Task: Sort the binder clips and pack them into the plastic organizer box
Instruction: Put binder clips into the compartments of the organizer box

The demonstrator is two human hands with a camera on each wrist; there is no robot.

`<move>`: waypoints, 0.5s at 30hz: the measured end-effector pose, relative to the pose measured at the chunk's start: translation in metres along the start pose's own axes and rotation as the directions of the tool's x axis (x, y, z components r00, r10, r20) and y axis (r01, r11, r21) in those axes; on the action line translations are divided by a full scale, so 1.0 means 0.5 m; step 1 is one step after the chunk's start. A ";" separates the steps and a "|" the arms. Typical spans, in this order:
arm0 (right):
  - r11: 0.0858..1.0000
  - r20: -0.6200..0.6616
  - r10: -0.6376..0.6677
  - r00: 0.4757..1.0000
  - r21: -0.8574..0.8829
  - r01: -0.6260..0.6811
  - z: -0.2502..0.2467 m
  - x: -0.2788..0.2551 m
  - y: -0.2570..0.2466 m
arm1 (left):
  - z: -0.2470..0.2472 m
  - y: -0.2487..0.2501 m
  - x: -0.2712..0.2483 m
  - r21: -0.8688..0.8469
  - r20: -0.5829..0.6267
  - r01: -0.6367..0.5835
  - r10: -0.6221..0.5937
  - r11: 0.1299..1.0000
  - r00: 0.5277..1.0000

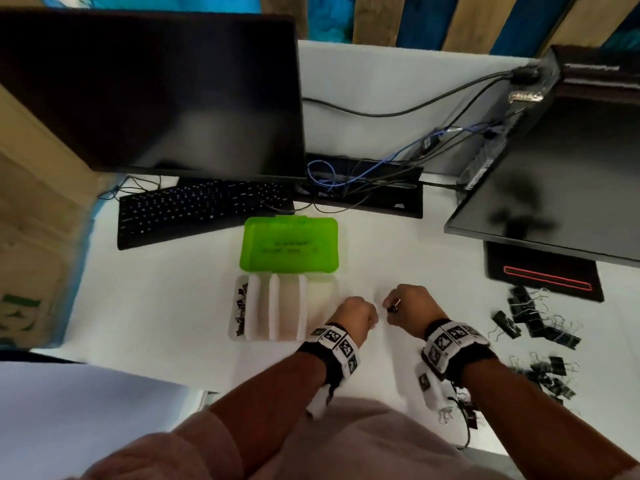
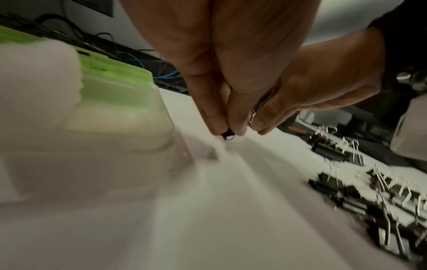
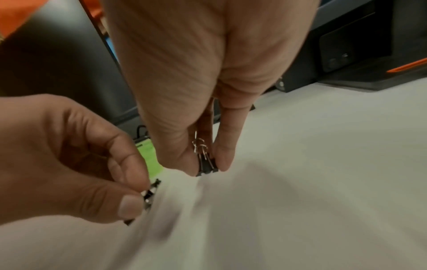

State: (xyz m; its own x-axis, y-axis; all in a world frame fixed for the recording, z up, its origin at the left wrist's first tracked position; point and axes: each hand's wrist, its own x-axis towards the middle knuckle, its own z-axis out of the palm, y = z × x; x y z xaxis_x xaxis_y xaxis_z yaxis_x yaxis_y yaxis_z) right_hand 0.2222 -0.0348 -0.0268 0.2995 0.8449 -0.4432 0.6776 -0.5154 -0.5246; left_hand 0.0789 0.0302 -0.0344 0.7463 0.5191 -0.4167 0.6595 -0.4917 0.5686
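Note:
The organizer box lies open on the white desk, its green lid (image 1: 290,244) folded back behind the clear divided tray (image 1: 322,289). Several small black clips (image 1: 240,306) fill the tray's leftmost compartment. Just right of the tray my two hands hover close together. My left hand (image 2: 227,130) pinches a tiny black binder clip (image 2: 227,136) between thumb and finger. My right hand (image 3: 205,170) pinches a slightly larger black binder clip (image 3: 207,164) with silver wire handles. In the head view the left hand (image 1: 358,315) and right hand (image 1: 398,306) are fists almost touching.
Loose black binder clips lie in two heaps at the right, one farther (image 1: 533,317) and one nearer (image 1: 550,375). A keyboard (image 1: 194,213) and monitor (image 1: 152,91) stand behind the box, a second monitor (image 1: 554,188) at the right, with cables (image 1: 363,174) between them.

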 end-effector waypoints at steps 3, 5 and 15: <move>0.996 -0.046 -0.070 0.996 0.059 0.072 -0.006 0.021 -0.070 | -0.045 -0.016 -0.029 -0.107 -0.133 -0.027 0.013 0.994 0.991; 0.987 -0.095 -0.122 0.988 0.090 0.130 -0.008 0.036 -0.121 | -0.085 -0.034 -0.060 -0.185 -0.258 -0.043 -0.006 0.982 0.966; 0.891 0.086 -0.449 0.889 -0.029 0.453 0.100 0.110 -0.420 | -0.214 -0.287 -0.238 -0.428 -0.474 0.234 -0.437 0.873 0.764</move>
State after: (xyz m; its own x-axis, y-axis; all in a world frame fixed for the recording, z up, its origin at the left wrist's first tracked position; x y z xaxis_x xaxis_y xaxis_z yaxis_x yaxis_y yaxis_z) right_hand 0.0628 0.1128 0.0227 -0.0957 0.9706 -0.2207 0.7592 -0.0721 -0.6468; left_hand -0.1141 0.1138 0.0093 0.2394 0.9430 -0.2312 0.7115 -0.0084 0.7026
